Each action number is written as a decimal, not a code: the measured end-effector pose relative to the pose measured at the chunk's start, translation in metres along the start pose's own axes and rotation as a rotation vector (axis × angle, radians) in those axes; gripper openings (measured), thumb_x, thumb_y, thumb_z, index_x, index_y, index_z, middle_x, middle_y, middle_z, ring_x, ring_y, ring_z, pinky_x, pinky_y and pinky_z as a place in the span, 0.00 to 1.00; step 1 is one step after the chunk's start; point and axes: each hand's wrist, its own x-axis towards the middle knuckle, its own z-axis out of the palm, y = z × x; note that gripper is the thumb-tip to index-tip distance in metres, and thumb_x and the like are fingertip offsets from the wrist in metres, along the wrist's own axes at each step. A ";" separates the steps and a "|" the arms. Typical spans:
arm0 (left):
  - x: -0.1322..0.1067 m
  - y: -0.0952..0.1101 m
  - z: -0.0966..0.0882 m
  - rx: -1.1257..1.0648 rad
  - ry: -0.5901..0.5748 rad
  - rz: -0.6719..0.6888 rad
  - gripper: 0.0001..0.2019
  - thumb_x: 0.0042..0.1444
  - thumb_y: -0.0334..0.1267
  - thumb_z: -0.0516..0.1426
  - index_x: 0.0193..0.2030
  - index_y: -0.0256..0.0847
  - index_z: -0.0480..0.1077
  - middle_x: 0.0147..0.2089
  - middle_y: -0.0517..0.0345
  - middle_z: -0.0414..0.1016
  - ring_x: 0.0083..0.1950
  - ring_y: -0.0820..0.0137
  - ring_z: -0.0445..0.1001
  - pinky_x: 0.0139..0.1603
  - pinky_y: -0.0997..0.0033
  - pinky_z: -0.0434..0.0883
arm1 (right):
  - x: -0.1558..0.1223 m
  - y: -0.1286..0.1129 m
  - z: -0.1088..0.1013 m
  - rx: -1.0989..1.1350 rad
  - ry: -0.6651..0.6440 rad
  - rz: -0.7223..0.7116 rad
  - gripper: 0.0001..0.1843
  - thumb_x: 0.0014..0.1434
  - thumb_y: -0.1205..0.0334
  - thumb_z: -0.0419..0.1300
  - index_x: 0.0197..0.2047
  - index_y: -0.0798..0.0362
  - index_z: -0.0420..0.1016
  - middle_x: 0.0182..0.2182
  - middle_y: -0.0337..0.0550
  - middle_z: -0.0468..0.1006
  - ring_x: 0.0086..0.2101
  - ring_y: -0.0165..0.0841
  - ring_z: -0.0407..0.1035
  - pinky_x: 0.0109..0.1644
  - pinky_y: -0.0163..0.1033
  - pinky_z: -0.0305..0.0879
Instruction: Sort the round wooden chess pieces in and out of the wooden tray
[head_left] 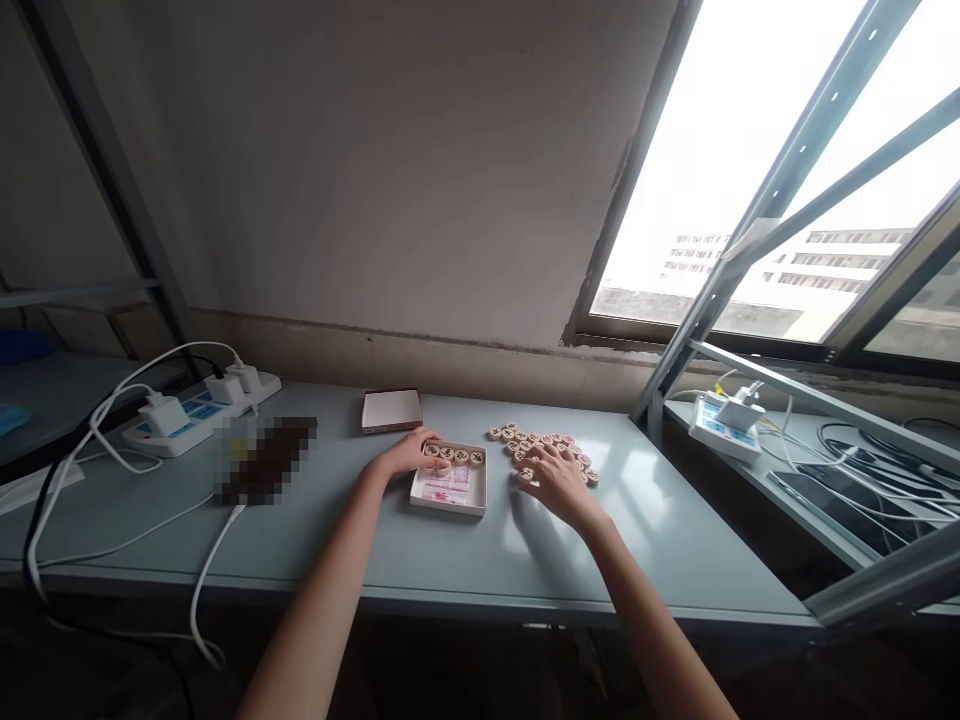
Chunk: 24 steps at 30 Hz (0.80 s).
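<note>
A shallow white box [448, 509] sits on the table, with a row of round wooden xiangqi pieces [461, 456] along its far side and pink-printed clear plastic packaging [447, 486] below them. My left hand [411, 454] reaches over the box's left edge, its fingers closed about a xiangqi piece [442, 467] just below the row; its fingertips are partly hidden. To the right lies a loose cluster of xiangqi pieces [519, 446]. Over its near side my right hand [559, 482] is bent, thumb and forefinger around one xiangqi piece [526, 475]. The hand covers part of the cluster.
Behind the box lies its dark-rimmed lid [393, 410], white inside up. Power strips with plugs stand at left [196, 420] and on the right-hand table [724, 428]. White cables [214, 545] cross the left side. A blurred-out dark object [274, 460] lies there. A metal post [679, 350] rises at right.
</note>
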 end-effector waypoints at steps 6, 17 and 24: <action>-0.001 0.002 -0.002 -0.026 -0.018 -0.013 0.29 0.39 0.55 0.60 0.47 0.42 0.67 0.50 0.50 0.65 0.50 0.59 0.66 0.48 0.66 0.64 | -0.008 0.002 -0.001 0.055 -0.033 -0.003 0.09 0.57 0.57 0.56 0.40 0.48 0.74 0.39 0.43 0.73 0.43 0.36 0.65 0.44 0.41 0.57; 0.001 0.001 0.000 0.016 0.016 0.016 0.27 0.40 0.54 0.60 0.45 0.41 0.68 0.48 0.51 0.66 0.48 0.59 0.67 0.48 0.66 0.65 | 0.043 -0.069 0.005 0.093 -0.017 -0.192 0.09 0.56 0.56 0.58 0.38 0.50 0.72 0.36 0.43 0.75 0.39 0.35 0.65 0.47 0.41 0.52; -0.001 0.005 0.000 0.012 0.025 0.000 0.26 0.40 0.53 0.60 0.45 0.41 0.68 0.47 0.51 0.67 0.48 0.59 0.68 0.48 0.65 0.64 | 0.046 -0.069 0.017 0.070 0.009 -0.171 0.08 0.56 0.56 0.58 0.36 0.49 0.75 0.38 0.42 0.75 0.40 0.35 0.62 0.45 0.40 0.50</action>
